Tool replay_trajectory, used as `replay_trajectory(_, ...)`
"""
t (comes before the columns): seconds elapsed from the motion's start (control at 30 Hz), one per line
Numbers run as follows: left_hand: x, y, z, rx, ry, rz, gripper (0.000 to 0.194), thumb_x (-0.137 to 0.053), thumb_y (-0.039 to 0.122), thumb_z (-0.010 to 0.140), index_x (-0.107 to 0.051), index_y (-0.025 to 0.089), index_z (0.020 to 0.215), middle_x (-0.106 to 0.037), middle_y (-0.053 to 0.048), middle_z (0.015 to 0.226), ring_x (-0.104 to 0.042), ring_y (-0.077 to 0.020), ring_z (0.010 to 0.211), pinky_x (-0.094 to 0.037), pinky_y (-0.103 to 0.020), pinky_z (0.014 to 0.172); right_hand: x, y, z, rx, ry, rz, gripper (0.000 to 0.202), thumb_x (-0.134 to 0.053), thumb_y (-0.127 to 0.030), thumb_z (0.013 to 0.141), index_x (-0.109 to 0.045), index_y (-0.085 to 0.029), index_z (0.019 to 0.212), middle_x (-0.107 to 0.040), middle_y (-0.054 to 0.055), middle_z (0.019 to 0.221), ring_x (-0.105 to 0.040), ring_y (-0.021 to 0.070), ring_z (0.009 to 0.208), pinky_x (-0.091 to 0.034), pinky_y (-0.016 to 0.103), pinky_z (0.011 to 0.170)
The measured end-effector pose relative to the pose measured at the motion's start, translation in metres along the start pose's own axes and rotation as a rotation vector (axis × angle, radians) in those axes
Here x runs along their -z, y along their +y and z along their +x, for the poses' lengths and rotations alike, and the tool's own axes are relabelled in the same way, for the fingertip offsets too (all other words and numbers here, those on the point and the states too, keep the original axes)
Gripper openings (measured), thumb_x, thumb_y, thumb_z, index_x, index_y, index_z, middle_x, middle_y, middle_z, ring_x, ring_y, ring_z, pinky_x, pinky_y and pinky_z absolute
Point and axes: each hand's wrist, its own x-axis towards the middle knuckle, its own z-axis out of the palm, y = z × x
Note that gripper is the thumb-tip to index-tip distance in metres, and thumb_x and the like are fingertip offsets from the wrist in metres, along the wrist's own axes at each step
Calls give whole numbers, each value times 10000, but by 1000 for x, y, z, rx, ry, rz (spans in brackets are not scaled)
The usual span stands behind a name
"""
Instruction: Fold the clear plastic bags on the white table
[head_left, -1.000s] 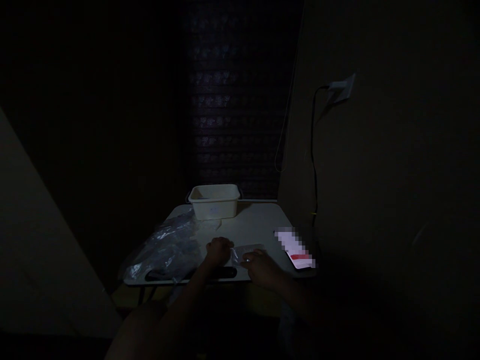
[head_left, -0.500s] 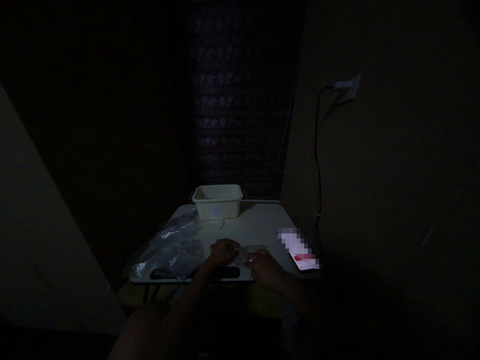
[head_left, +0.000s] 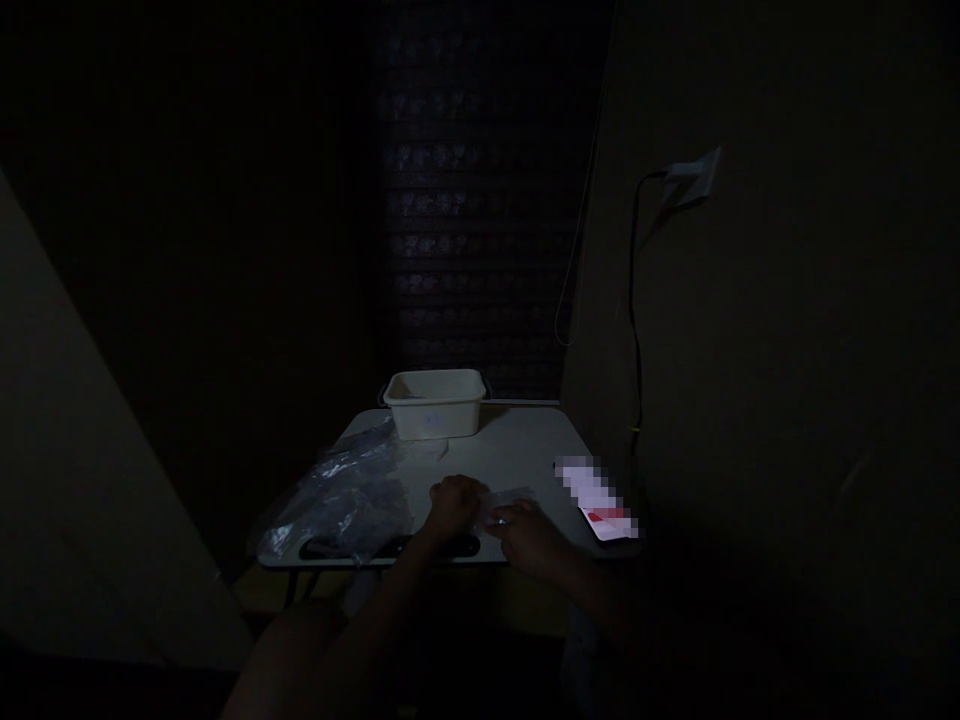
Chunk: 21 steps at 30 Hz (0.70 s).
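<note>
A small clear plastic bag (head_left: 501, 498) lies near the front of the folding table (head_left: 517, 440), between my two hands. My left hand (head_left: 454, 505) is closed at its left edge, fingers curled and partly hidden in the dark. On the other side, my right hand (head_left: 525, 535) has bent fingers on the bag's lower right part, with thumb and forefinger close together. To the left spreads a heap of clear plastic bags (head_left: 345, 500), shiny and crumpled.
A white plastic bin (head_left: 436, 418) stands at the back of the table, a small flat scrap (head_left: 442, 450) before it. A lit phone (head_left: 600, 505) lies on the right edge. A black cord (head_left: 634, 300) hangs from the wall outlet (head_left: 694, 180). The room is very dark.
My left hand has shifted slightly right, nearer the small bag's edge. My right hand stays almost where it was, on the bag.
</note>
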Motion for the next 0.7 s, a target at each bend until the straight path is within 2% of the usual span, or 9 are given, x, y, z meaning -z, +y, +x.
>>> replay_trajectory(0.1,0,-4,0,-48,29,64,323,-332,168,658,-530,276,890,-535,32,936,-412,-145,913,-281,-282,768,-2,1,0,0,-7,-13,315,-361,-147,634,-524,-220,894,-497,32,975,-410,153,883,-218,317,787)
replay_trajectory(0.33,-4,-12,0,-92,1,200,310,-367,182,660,-508,272,921,-538,-3,914,-419,-170,888,-275,-311,744,-2,0,-1,-5,8,-14,288,-372,-153,640,-534,-204,872,-496,42,970,-406,159,887,-216,319,786)
replay_trajectory(0.7,2,-20,0,-18,-20,335,237,-349,304,695,-529,259,843,-551,-29,832,-442,-196,834,-299,-337,669,1,0,-3,-15,-26,-17,305,-359,-137,647,-525,-215,890,-464,28,1022,-394,155,904,-217,305,788)
